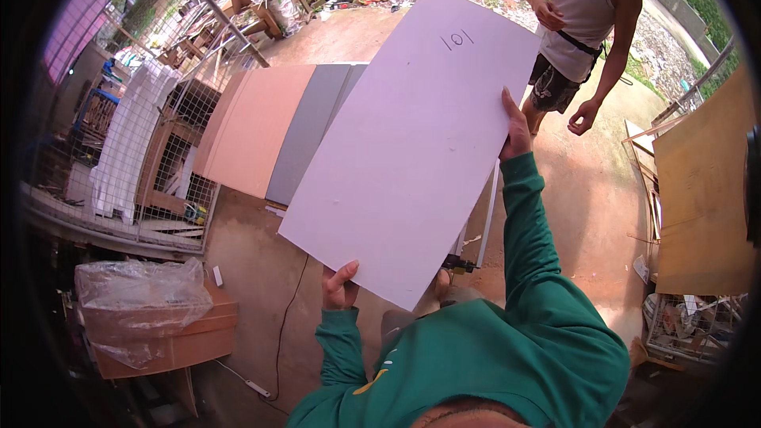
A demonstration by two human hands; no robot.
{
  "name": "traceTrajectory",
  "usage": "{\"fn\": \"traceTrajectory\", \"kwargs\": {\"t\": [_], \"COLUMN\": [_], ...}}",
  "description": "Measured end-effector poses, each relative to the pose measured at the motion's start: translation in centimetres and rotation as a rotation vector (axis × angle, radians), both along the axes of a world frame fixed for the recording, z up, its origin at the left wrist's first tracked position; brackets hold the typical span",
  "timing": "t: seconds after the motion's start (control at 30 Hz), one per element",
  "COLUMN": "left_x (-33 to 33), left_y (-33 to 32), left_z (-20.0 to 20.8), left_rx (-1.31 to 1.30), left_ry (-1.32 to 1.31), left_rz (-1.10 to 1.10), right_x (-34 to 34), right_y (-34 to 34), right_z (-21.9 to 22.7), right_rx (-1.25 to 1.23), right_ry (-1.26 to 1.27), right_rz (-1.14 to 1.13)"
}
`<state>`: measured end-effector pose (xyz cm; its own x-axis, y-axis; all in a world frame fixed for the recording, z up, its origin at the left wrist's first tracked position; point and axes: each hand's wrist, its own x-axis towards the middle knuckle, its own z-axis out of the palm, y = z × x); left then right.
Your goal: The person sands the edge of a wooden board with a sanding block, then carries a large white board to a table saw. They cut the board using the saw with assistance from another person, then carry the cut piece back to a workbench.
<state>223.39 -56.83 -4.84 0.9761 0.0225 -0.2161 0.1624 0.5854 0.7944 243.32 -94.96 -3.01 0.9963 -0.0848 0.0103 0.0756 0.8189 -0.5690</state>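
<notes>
A large white rectangular board (396, 158) with handwritten marks near its far end is held up at a slant before me. My left hand (340, 286) grips its near left edge, thumb on the face and the other fingers hidden behind. On the far right edge my right hand (515, 125) has hold of it the same way, its arm stretched forward. Beneath and left of the board lie a pinkish-brown panel (258, 127) and a grey panel (300, 131), partly covered by it. A dark tool (460, 263), its kind unclear, shows below the board's lower right edge.
A person in a white sleeveless top (583, 12) stands beyond the board at the right. A plastic-covered brown box (170, 341) stands at lower left, near a power cable (290, 309) on the floor. Wire mesh fencing (178, 158) is at left; a tan sheet (701, 198) leans at right.
</notes>
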Motion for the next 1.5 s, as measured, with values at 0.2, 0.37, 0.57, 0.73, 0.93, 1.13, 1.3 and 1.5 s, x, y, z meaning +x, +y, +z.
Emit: {"fn": "traceTrajectory", "kwargs": {"t": [0.2,0.37,0.57,0.73,0.93,1.13,1.3,1.5], "left_x": [-19.2,-37.0,-45.0,-43.6,-40.8,-39.1,-37.0,-35.1], "left_y": [13.6,21.2,22.1,19.7,17.2,15.8,14.6,11.8], "left_z": [-9.0,-14.3,-16.3,-17.5,-17.3,-16.8,-16.5,-14.7], "left_rx": [-0.011,-0.063,-0.138,-0.081,-0.093,-0.035,0.034,0.246], "left_ry": [0.163,0.255,0.488,0.537,0.512,0.533,0.56,0.637], "left_rz": [0.149,0.246,0.228,0.173,0.023,-0.022,0.019,0.078], "right_x": [-14.1,-26.0,-32.1,-32.0,-28.7,-12.3,-11.6,-9.9], "right_y": [14.1,24.1,26.4,23.6,25.1,23.9,20.6,19.4], "right_z": [-2.8,-9.2,-16.9,-17.9,-12.0,-12.3,-16.2,-17.1], "right_rx": [-0.043,-0.18,-0.089,-0.266,-1.824,-2.422,-2.394,-2.367], "right_ry": [0.323,0.568,0.722,0.749,-0.028,0.166,0.156,0.133], "right_rz": [0.185,0.283,0.412,0.401,-0.173,0.428,0.369,0.345]}}
